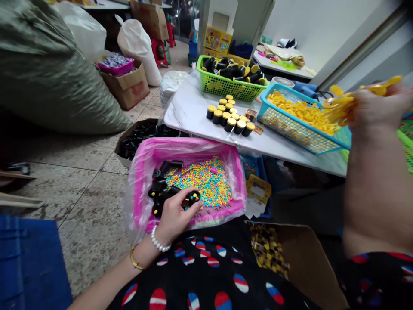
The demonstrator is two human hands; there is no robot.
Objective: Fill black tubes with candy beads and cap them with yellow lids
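My left hand [176,213] rests in a pink plastic-lined tray [190,148], its fingers gripping a black tube [193,198] whose open end shows coloured beads. Small candy-coloured beads [200,183] fill much of the tray, and several black tubes [159,189] lie at its left side. My right hand [377,107] is raised at the right, shut on a bunch of yellow plastic caps [342,105] still joined on a moulded runner. Just below that hand sits a blue basket [290,125] heaped with loose yellow caps.
On the white table [190,110] stand several capped black tubes [227,116] and a green basket [226,84] of tubes and caps. A cardboard box of black tubes [138,137] sits on the tiled floor. Another box of capped tubes [266,252] lies by my lap. Large sacks stand at the left.
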